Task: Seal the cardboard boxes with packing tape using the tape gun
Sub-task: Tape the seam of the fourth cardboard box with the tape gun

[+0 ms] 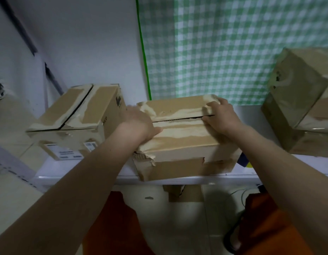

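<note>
While we look down past our own forearms, the scene reads near to far as follows.

Our clothing: orange fabric [280, 227] shows at 5 and 7 o'clock, low in the view, above a pale floor [177, 227].

Desk: we stand at the front edge of a white desk [76, 168] that runs across the middle of the view.

Middle box: a worn cardboard box [183, 144] sits at the desk's front edge, dead centre, its near wall torn at the lower left corner. Its top flaps are folded down and meet at a dark seam running from 9 to 3 o'clock; the seam looks unsealed.

Left hand [139, 124]: our grip here wraps the box's 9 o'clock end, thumb lying on the top flap, fingers curled over the far side.

Right hand [221, 116]: our grip here clasps the 3 o'clock end of the top, fingers curled over the far flap's corner, thumb at the seam.

Left box [82, 115]: a second cardboard box lies at 10 o'clock, just beside the middle one, with an open seam and white labels on its near wall.

Right boxes [302, 100]: stacked cartons at 2 o'clock, well apart.

Backdrop: a green checked curtain [223, 48] hangs at 12 to 1 o'clock, beside a white wall [86, 43].
</note>
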Demonstrator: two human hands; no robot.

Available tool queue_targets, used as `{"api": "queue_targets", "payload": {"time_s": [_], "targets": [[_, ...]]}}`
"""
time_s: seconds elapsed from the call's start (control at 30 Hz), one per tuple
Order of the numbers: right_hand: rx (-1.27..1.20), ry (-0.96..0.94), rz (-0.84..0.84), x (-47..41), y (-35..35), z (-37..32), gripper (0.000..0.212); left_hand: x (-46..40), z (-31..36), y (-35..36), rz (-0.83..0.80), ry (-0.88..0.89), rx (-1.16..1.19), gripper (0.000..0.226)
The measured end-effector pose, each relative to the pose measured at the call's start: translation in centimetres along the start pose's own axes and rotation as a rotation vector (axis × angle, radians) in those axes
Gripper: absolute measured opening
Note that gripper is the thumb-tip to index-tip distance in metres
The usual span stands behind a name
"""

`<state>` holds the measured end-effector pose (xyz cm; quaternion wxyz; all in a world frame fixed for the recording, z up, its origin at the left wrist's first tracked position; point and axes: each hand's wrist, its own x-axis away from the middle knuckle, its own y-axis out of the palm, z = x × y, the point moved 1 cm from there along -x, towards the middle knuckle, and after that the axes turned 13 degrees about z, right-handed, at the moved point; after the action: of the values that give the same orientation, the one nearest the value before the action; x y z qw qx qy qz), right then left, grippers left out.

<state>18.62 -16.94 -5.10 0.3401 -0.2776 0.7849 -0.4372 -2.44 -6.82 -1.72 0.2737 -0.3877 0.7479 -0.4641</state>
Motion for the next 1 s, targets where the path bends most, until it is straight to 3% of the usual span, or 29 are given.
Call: {"api": "queue_targets", "payload": {"time_s": [0.07,0.17,0.23,0.37,0.47,0.63,0.8,1.0], "targets": [[0.078,0.056,0.009,0.2,-0.1,-0.2,0.062,0.4,0.8,0.1,0.085,0.065,0.147,0.105],[0.126,0.131,-0.013,0.6,-0.1,-0.1,0.069,0.9,3.6,0.1,-0.054,0.322,0.561,0.119],[0.122,0.142,-0.018,0.8,0.0,0.2,0.067,0.9,5.7,0.3,-0.105,0.409,0.543,0.126],[0.069,0.122,-0.026,1.2,-0.6,1.1,0.063,-0.2,7.2,0.0,-0.117,0.421,0.401,0.134],[-0.071,0.170,0.002,0.9,-1.1,2.7,0.045,-0.6,7.9,-0.9,-0.113,0.416,0.317,0.138],[-0.135,0.303,0.056,1.0,-0.3,7.3,0.024,-0.3,12.1,-2.2,-0.062,0.508,0.458,0.142],[0.009,0.379,-0.146,2.6,1.7,11.0,0.033,-0.8,16.2,-3.1,-0.011,0.559,0.517,0.144],[0.039,0.346,-0.285,4.1,3.0,12.0,0.046,-0.7,18.3,-3.3,0.043,0.530,0.541,0.136]]}}
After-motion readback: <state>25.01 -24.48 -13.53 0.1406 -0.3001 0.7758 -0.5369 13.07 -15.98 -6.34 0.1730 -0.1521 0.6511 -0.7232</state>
